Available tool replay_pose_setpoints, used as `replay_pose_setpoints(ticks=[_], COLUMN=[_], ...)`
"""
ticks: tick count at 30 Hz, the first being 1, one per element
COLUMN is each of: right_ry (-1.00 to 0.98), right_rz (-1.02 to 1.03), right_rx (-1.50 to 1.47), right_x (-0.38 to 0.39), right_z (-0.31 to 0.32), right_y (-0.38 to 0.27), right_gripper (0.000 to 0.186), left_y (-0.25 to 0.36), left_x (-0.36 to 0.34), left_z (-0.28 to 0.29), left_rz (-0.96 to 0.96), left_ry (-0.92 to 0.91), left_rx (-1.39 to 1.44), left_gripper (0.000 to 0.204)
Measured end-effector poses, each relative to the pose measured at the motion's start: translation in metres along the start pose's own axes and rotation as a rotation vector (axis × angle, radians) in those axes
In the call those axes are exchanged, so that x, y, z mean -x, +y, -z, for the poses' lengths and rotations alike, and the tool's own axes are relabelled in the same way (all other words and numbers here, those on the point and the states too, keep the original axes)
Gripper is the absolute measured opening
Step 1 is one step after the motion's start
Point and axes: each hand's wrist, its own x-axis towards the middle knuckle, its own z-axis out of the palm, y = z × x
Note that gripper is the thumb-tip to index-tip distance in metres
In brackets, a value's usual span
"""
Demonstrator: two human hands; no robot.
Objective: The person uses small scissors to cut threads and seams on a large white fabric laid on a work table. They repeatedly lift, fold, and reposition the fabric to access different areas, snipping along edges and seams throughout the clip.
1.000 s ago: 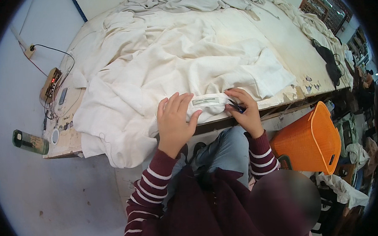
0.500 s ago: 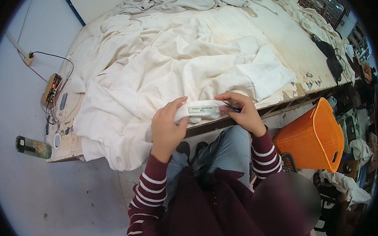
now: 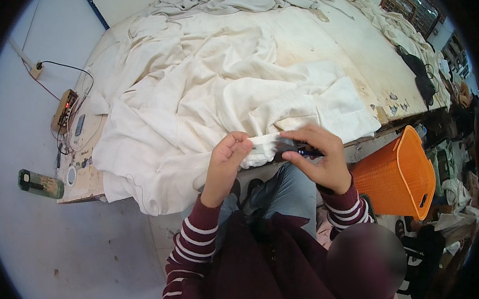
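A large white garment (image 3: 231,96) lies crumpled over the table's near edge. Its narrow band, with a small pale label mostly covered by fingers, is lifted at the edge. My left hand (image 3: 225,164) pinches this band (image 3: 259,158) between thumb and fingers at the label. Just to the right, my right hand (image 3: 324,156) is curled around small dark-blue thread snips (image 3: 309,150), partly hidden by the fingers and blurred. The snips' tip is close to the band's right end; whether it touches the cloth I cannot tell.
Grey cloth (image 3: 210,2) is heaped at the table's far end. An orange basket (image 3: 384,180) stands on the floor at right. On the left are a green bottle (image 3: 41,184), a tape roll (image 3: 72,175) and a power strip (image 3: 65,110) with cords. A black item (image 3: 417,72) lies far right.
My left hand has shifted right along the band and now covers most of the label. My right hand has moved right and slightly down, turning the snips.
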Motion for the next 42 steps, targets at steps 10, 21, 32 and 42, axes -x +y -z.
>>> replay_pose_setpoints(ticks=[10, 21, 32, 42], right_ry=[-0.074, -0.120, -0.115, 0.179], right_rz=[0.290, 0.357, 0.325, 0.023], right_rx=[0.338, 0.325, 0.172, -0.500], right_x=[-0.003, -0.010, -0.003, 0.003], right_z=[0.006, 0.002, -0.016, 0.008], right_y=[-0.004, 0.001, 0.009, 0.025], right_gripper=[0.022, 0.021, 0.040, 0.034], left_y=[-0.002, 0.002, 0.003, 0.002], left_x=[0.000, 0.002, 0.002, 0.002], left_z=[0.001, -0.002, -0.004, -0.006], left_rz=[0.009, 0.053, 0.120, 0.029], left_ry=[-0.024, 0.018, 0.072, 0.103], left_rx=[0.018, 0.008, 0.059, 0.006], left_gripper=[0.014, 0.016, 0.020, 0.019])
